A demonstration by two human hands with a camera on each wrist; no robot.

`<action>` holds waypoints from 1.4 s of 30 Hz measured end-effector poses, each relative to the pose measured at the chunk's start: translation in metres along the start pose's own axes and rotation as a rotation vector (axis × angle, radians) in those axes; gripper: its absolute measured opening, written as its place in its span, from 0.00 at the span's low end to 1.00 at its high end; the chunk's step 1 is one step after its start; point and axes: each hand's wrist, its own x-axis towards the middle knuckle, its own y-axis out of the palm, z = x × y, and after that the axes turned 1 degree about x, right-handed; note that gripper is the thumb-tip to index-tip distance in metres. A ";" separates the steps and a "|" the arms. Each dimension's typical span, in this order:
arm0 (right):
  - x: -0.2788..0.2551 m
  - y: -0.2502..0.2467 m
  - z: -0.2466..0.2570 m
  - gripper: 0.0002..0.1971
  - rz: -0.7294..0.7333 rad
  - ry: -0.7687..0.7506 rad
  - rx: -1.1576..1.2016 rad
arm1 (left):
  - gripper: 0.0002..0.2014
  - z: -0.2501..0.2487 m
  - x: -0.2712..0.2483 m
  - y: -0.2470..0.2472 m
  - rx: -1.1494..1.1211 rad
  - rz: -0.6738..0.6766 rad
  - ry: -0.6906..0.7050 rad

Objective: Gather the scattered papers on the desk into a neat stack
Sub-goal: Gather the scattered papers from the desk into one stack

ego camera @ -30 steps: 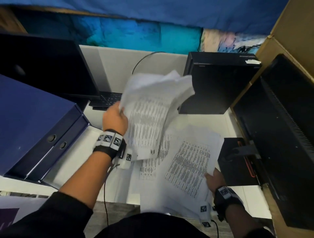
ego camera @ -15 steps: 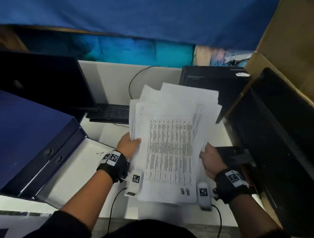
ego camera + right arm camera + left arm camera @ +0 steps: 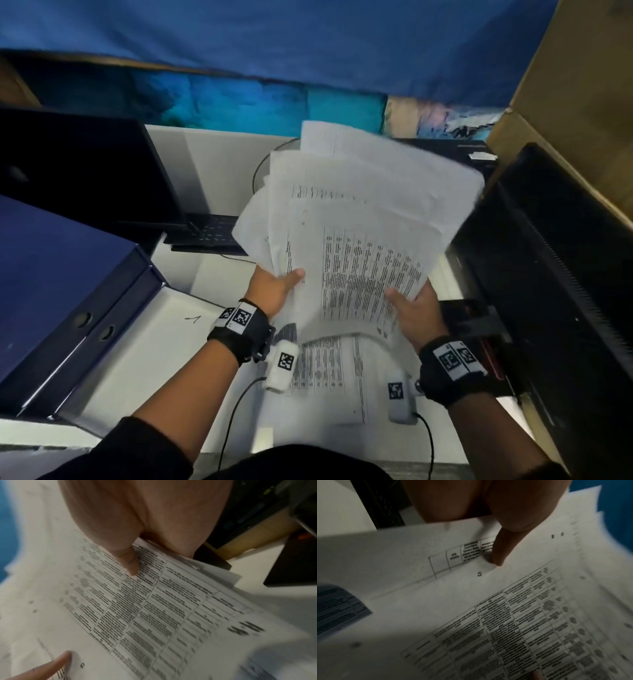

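I see the counter (image 3: 178, 329) carrying one printed sheet (image 3: 325, 370) that lies flat below and between my wrists, nearer my left hand (image 3: 274, 291). Above it the fanned bundle of papers (image 3: 359, 240) leans up and away from both grips, long axis running away from me. Left hand and right hand (image 3: 416, 315) each pinch its near edge, thumb (image 3: 498, 550) on top.

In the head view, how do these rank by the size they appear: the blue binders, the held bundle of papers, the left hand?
1. blue binders and held bundle of papers: similar in area; the binders are cut off by the frame, so I leave them unranked.
2. left hand, clearly smallest.
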 end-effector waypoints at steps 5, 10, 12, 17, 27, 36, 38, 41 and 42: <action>0.002 0.006 -0.028 0.23 -0.063 0.197 -0.081 | 0.16 0.007 0.000 0.006 -0.047 0.103 -0.029; -0.005 0.015 -0.034 0.21 -0.061 0.142 -0.062 | 0.24 0.034 0.013 0.012 0.160 0.184 -0.001; -0.003 0.014 -0.035 0.18 -0.119 0.107 -0.050 | 0.27 0.047 0.019 0.012 0.180 0.224 -0.005; 0.004 -0.018 -0.046 0.17 -0.323 0.182 -0.005 | 0.38 0.094 0.028 0.004 0.626 0.079 -0.268; -0.013 -0.056 -0.129 0.20 -0.339 0.509 -0.277 | 0.35 0.153 0.019 0.015 1.270 0.071 -0.612; -0.037 -0.034 -0.139 0.33 -0.203 0.611 -0.285 | 0.28 0.165 -0.002 0.020 0.850 0.163 -0.256; -0.038 -0.031 -0.137 0.35 -0.192 0.615 -0.285 | 0.22 0.147 -0.001 0.016 0.838 0.160 -0.235; -0.034 -0.029 -0.130 0.28 -0.190 0.582 -0.293 | 0.16 0.091 0.004 0.004 0.846 0.071 -0.045; -0.032 -0.028 -0.126 0.25 -0.178 0.574 -0.294 | 0.16 0.068 0.004 0.000 0.836 0.026 0.047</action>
